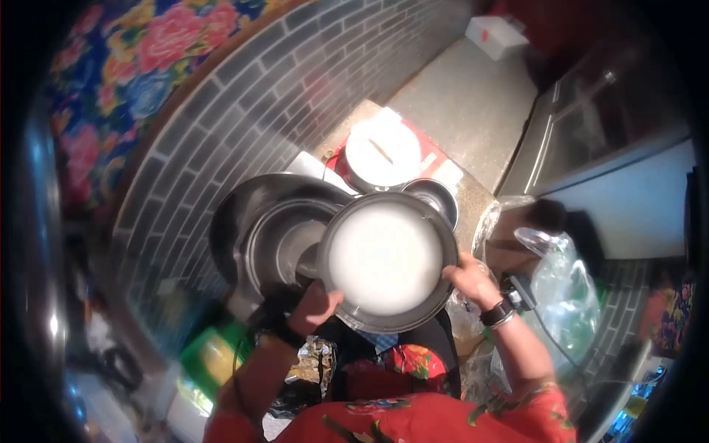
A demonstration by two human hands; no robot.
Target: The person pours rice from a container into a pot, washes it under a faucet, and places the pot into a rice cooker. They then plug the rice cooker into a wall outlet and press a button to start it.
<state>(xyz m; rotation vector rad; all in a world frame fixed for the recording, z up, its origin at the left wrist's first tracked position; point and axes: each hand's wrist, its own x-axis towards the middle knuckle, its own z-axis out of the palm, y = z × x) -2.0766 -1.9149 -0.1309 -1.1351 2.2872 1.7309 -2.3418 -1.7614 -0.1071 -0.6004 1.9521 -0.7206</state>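
Note:
Between my two hands is a round dark pot [451, 240] with a grey rim, and its inside shows a milky white content [385, 258]. My left hand [314, 313] grips the rim at the lower left, thumb on the edge. On the right side, my right hand [470, 280] clasps the rim with the thumb over it and the other fingers hidden below. A large black basin [230, 230] sits just left of the pot, with a smaller dark vessel [260, 247] inside it, partly overlapped by the pot.
Beyond the pot stand a white-lidded cooker [383, 151] and a small dark bowl [436, 194]. Clear plastic bags [559, 284] lie to the right, near a dark-fronted cabinet [587, 122]. A green container [214, 362] is at lower left, beside the grey brick-patterned wall [214, 148].

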